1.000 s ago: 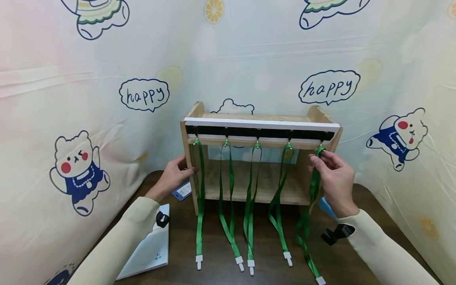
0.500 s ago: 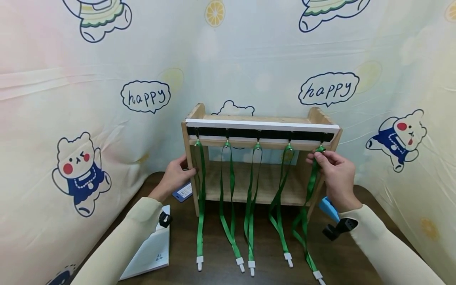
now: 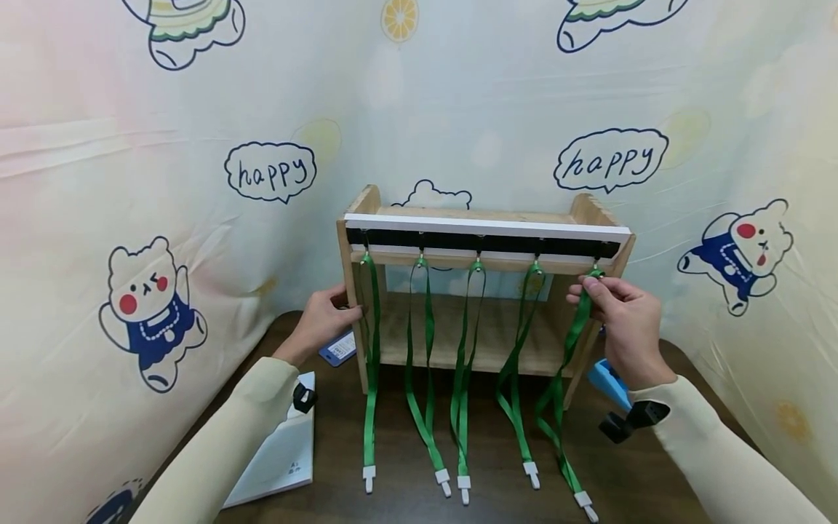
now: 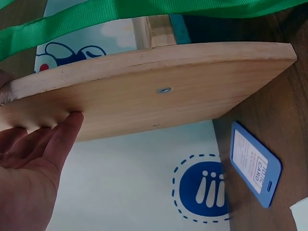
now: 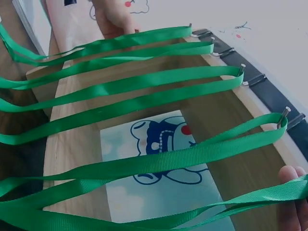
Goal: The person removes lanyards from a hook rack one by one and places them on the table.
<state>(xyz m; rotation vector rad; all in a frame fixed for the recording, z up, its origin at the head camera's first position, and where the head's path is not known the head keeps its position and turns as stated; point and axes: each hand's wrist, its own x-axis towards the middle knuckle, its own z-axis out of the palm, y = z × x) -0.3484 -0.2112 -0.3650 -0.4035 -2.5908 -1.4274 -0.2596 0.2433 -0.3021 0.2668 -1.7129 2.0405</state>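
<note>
The lanyard (image 3: pixel 574 336), green, flat, twisted, white clip (image 3: pixel 585 506) lowest, hangs at the rack's (image 3: pixel 445 327) right end; the right hand (image 3: pixel 628 327) pinches it near the top; the left hand (image 3: pixel 321 320) clamps the rack's left side; four others (image 3: pixel 369 407) hang across its front; card (image 3: pixel 338 348) and pad (image 3: pixel 281 455) lie left.
</note>
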